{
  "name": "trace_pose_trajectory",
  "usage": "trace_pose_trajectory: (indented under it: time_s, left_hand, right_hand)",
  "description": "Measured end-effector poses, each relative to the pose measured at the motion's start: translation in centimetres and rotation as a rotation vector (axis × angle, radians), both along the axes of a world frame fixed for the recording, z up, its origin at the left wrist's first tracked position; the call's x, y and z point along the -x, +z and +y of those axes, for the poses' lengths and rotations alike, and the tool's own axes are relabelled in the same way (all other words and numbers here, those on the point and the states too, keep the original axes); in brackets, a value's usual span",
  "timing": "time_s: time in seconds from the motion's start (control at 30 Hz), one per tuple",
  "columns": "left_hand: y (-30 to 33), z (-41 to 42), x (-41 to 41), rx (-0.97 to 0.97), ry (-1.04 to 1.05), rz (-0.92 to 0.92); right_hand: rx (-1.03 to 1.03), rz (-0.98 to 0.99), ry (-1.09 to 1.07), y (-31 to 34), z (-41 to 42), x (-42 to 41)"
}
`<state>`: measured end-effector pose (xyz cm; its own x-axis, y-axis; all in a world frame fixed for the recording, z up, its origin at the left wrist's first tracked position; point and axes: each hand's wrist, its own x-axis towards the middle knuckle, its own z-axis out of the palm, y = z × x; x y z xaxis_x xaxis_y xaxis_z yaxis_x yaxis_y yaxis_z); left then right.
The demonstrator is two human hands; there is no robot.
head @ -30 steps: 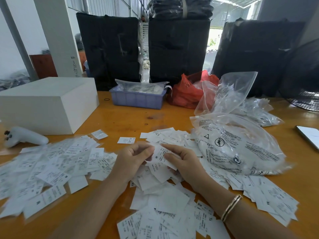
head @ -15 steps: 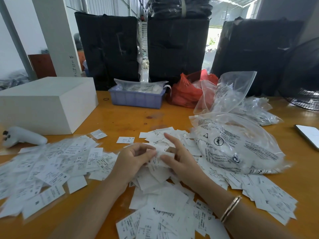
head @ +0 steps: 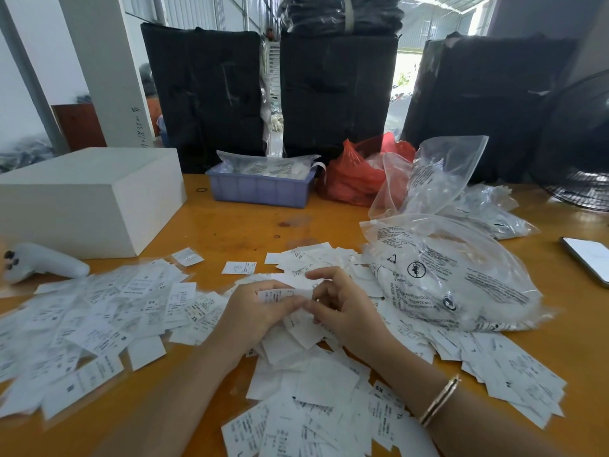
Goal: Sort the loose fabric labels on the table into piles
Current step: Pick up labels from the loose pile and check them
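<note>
Between your two hands, just above the middle heap, one white printed label (head: 285,295) is pinched: your left hand (head: 253,316) curls its fingers and thumb shut on the label's left end, and your right hand (head: 342,308) closes its thumb and a finger on the right end, its index finger raised and pointing left. You have both forearms coming in from the bottom edge, and one gold bracelet (head: 440,400) sits on your right wrist. Under and around your hands the loose labels (head: 316,390) are too many to count; they lie in two broad spreads, the near middle one and a left spread (head: 89,321), with two single labels apart beyond them. Right of your hands lies one full clear printed bag (head: 461,278), touching the labels, with more clear bags behind it. Farther out on the wooden table (head: 237,225) stand one white box (head: 89,199), one blue tray (head: 260,188), one red bag (head: 356,179), one white controller (head: 43,263) and one phone (head: 590,258).
</note>
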<state>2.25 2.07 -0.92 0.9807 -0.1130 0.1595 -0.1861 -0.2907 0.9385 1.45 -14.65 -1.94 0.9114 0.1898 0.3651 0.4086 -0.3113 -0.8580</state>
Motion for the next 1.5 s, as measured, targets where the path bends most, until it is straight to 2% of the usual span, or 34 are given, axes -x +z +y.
trace_pose_trajectory:
  time_s: [0.13,0.23,0.3,0.4,0.47,0.57,0.73,0.83,0.9,0.97,1.07,1.2,1.3,1.43,1.5]
  left_hand:
    - [0.2,0.0,0.2,-0.011,-0.020,0.028]
    - [0.4,0.5,-0.2,0.052,0.151,0.063]
    - [0.5,1.3,-0.7,0.091,0.239,0.039]
    - [0.4,2.6,-1.2,-0.032,0.317,-0.046]
    - [0.2,3.1,-1.5,-0.095,0.381,-0.068]
    - [0.0,3.5,-1.7,-0.240,0.454,-0.115]
    - [-0.2,4.2,-1.9,-0.399,0.502,-0.088]
    - [-0.5,3.9,-1.7,-0.664,0.544,-0.096]
    - [-0.7,3.9,-1.7,-0.826,0.586,-0.211]
    - [-0.7,3.8,-1.8,-0.877,0.595,-0.302]
    - [-0.9,3.3,-1.9,-0.802,0.524,-0.457]
    - [-1.3,2.3,-1.4,-0.706,0.291,-0.638]
    - [-1.5,1.7,-1.0,-0.669,0.107,-0.635]
    - [-1.8,1.3,-0.8,-0.638,-0.038,-0.605]
    - [-1.8,1.2,-0.8,-0.635,-0.062,-0.593]
  right_hand:
    - [0.167,-0.090,0.033,-0.3,0.3,0.6]
    - [0.241,-0.206,-0.007,0.3,0.1,0.7]
    - [0.198,-0.294,-0.179,1.6,-1.0,0.0]
    - [0.084,-0.354,-0.524,3.6,-4.4,-1.4]
    - [0.105,-0.285,-0.684,4.5,-7.3,-2.4]
    - [0.336,-0.111,-0.856,4.9,-11.4,-4.1]
    - [0.829,0.315,-0.836,3.8,-15.1,-5.4]
    - [0.826,0.374,-0.837,3.2,-14.5,-5.3]
    - [0.795,0.335,-0.850,3.2,-14.1,-5.1]
    - [0.746,0.319,-0.862,3.3,-14.0,-4.9]
    - [0.702,0.312,-0.882,3.5,-14.1,-4.6]
    - [0.779,0.232,-0.972,3.5,-14.3,-4.6]
    - [0.795,0.126,-1.044,3.5,-14.3,-4.5]
    - [0.865,0.325,-0.927,3.5,-13.7,-4.8]
    - [0.843,0.351,-0.907,3.4,-13.5,-4.9]
